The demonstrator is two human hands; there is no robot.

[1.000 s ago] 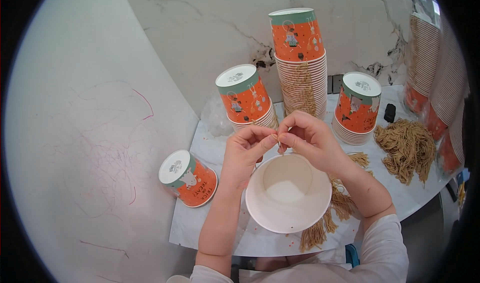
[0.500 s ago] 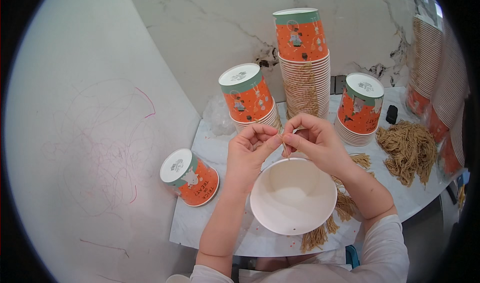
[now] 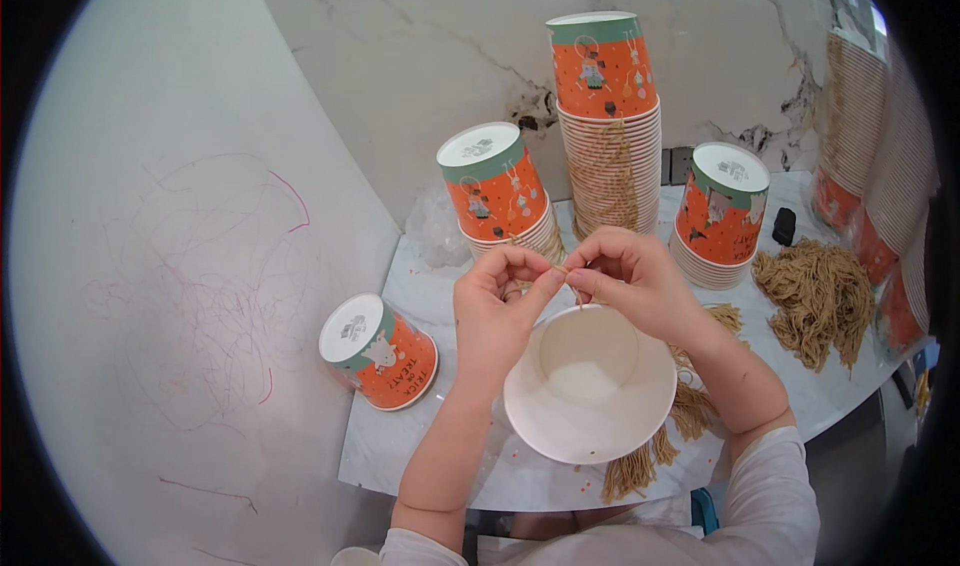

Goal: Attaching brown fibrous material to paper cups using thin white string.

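Note:
Above the far rim of a white paper bucket (image 3: pixel 590 426), my two hands meet fingertip to fingertip. My left hand (image 3: pixel 500 301) pinches a thin tan cord (image 3: pixel 562 270) between thumb and index finger. Closed on the same cord from the other side is my right hand (image 3: pixel 630 281); a short length dangles below the fingers at the bucket's rim. The bucket stands mouth up, its inside bare, between my forearms. Tan string tassels (image 3: pixel 630 472) lie by its right side, partly covered by the bucket and my right forearm.
Upside-down orange and green paper buckets form a tall stack (image 3: pixel 606 116), with shorter stacks (image 3: pixel 490 191) (image 3: pixel 722 216) either side. One bucket (image 3: pixel 385 356) sits at left. A tan string heap (image 3: pixel 815 296), a small black object (image 3: pixel 784 227) and bagged bucket stacks (image 3: pixel 855 136) are right.
The bucket has tipped slightly, so more of its inside bottom shows. My hands stay together on the cord, with only small finger shifts.

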